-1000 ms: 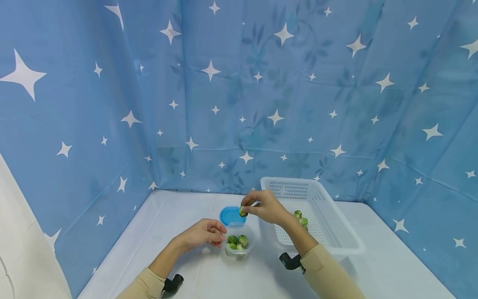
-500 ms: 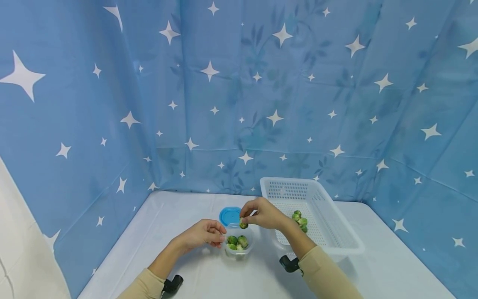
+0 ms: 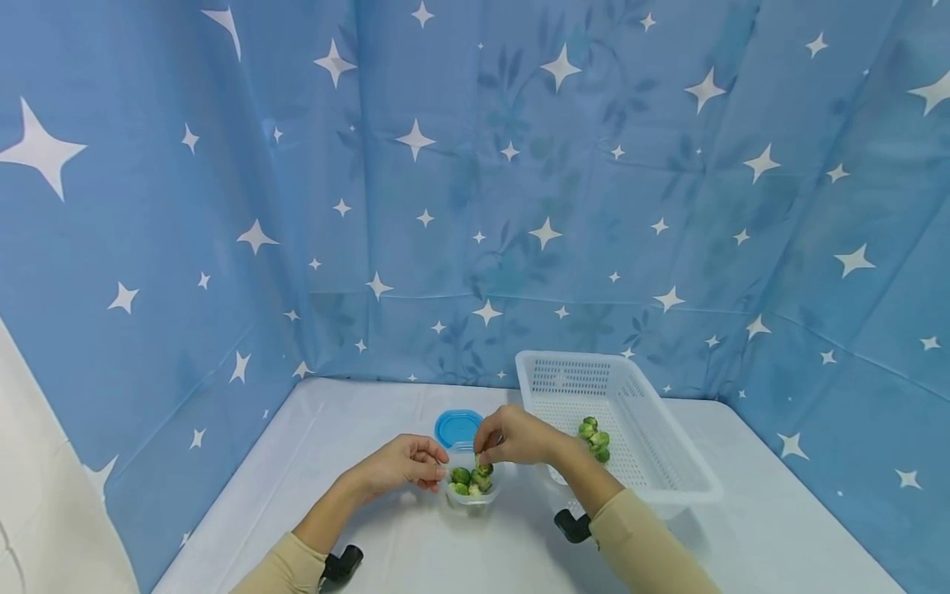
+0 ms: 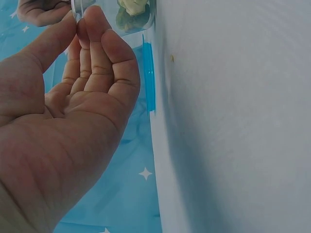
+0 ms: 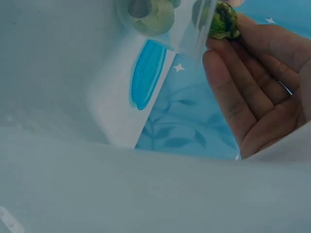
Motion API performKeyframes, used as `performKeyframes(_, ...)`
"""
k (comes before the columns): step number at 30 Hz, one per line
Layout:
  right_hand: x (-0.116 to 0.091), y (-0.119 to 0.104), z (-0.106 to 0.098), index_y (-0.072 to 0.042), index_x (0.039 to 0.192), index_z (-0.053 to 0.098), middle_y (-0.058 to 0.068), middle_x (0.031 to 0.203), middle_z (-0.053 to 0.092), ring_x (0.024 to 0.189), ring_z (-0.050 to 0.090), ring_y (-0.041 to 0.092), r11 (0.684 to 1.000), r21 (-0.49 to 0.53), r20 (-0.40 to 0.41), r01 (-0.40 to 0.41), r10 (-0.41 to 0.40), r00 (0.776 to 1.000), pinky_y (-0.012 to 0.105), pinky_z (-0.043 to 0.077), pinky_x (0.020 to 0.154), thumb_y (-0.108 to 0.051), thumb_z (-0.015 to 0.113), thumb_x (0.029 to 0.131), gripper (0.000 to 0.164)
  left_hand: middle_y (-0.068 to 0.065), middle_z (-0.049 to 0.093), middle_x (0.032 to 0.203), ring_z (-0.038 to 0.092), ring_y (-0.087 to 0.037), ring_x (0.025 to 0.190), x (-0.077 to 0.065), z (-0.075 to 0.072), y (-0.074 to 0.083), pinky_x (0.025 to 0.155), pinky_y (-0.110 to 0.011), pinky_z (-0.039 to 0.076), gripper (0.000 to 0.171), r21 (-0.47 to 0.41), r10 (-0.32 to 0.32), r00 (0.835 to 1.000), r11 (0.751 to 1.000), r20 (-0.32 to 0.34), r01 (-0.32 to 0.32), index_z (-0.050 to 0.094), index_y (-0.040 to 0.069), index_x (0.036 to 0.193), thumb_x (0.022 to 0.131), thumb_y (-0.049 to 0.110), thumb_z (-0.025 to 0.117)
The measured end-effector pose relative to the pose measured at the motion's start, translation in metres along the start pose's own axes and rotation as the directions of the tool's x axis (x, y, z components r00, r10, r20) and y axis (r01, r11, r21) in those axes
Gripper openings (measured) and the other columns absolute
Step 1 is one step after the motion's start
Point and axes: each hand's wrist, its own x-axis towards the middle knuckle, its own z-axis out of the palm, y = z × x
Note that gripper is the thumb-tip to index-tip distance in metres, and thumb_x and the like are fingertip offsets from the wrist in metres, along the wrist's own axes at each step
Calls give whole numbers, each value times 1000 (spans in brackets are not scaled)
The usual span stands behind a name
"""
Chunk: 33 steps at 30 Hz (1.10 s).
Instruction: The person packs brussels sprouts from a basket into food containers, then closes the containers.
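Observation:
My right hand (image 3: 517, 437) pinches a green Brussels sprout (image 5: 224, 22) between thumb and fingertips, right at the rim of a small clear plastic container (image 3: 469, 505). Several other Brussels sprouts (image 3: 460, 476) lie inside that container. On its left side, my left hand (image 3: 404, 464) pinches the rim between thumb and index finger, as the left wrist view shows; the other fingers (image 4: 99, 65) are curled below. Just behind the container a round blue lid (image 3: 456, 428) lies on the table.
A white perforated plastic basket (image 3: 671, 454) stands at the right, with several more Brussels sprouts (image 3: 596, 441) in it. My right forearm reaches across its near left corner. A white cloth covers the table (image 3: 356, 412), and a blue starry curtain (image 3: 445, 206) hangs behind.
My right hand has moved down and slightly toward me, bringing the Brussels sprout from above the lid into the container's opening. The left hand has stayed at the rim.

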Motion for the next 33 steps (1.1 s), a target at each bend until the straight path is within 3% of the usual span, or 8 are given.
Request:
performKeyframes(6,1,-3,3,-4,96,81,-4,85,77,73,70,1,997,-51,52,-53,56,997,21,58,70,-4,80,90,6,-28,71,103,72,-20,83,0,0,1,79,-39,61,31,2,3,1000,1000,2,-3,61,-9,123,101,12,67)
performKeyframes(15,3,-6,6,-5,92,81,-2,86,78,74,70,0,993,-60,69,-101,105,992,20,59,70,-3,82,87,5,-31,70,104,71,-19,83,0,-1,1,79,-38,61,31,6,2,1000,1000,7,-2,61,-9,123,102,12,67)
performKeyframes(25,4,-6,10,-10,87,82,-6,83,77,73,68,-2,980,-125,87,-158,169,982,19,57,68,-6,85,85,6,-30,70,104,72,-19,82,0,0,-1,78,-39,61,33,1,9,1000,1000,4,-9,61,-9,122,101,14,70)
performKeyframes(33,6,-7,13,-14,87,83,-9,82,76,72,66,-4,968,-203,103,-151,175,979,17,56,66,-7,86,85,8,-28,71,103,72,-19,83,1,0,-2,78,-38,61,30,0,11,1000,1000,3,-11,61,-9,122,101,12,68)
